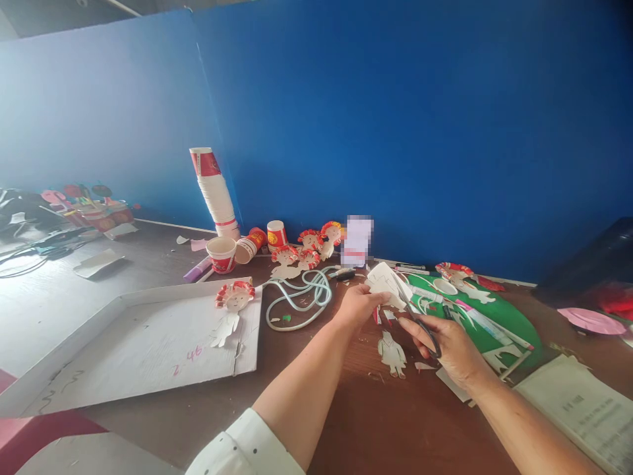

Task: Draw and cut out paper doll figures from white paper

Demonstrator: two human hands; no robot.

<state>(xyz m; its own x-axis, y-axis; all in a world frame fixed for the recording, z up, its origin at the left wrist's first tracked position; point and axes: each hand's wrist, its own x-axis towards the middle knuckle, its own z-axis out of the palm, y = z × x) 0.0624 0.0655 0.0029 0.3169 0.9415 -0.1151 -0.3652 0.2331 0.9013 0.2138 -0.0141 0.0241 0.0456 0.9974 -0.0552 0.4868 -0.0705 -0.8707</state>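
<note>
My left hand [363, 300] pinches a piece of white paper [383, 280] with a drawn outline on it. Fingers of my right hand [448, 346] are wrapped round the handles of a pair of scissors [424, 326], whose blades reach up to the paper's right edge. Below the paper, a cut-out paper figure [392, 355] lies flat on the brown table. Small paper scraps [390, 316] are scattered close to both hands. Right of them, a green mat [514, 323] carries markers, paper strips and offcuts.
A tall stack of paper cups [216, 191] leans near the blue partition [395, 119]. Loose cups [221, 254], several paper dolls with red hair [309, 257] and a coiled pale cable [297, 323] lie ahead. At left is a white cardboard tray [148, 369]; an open book [573, 402] is at right.
</note>
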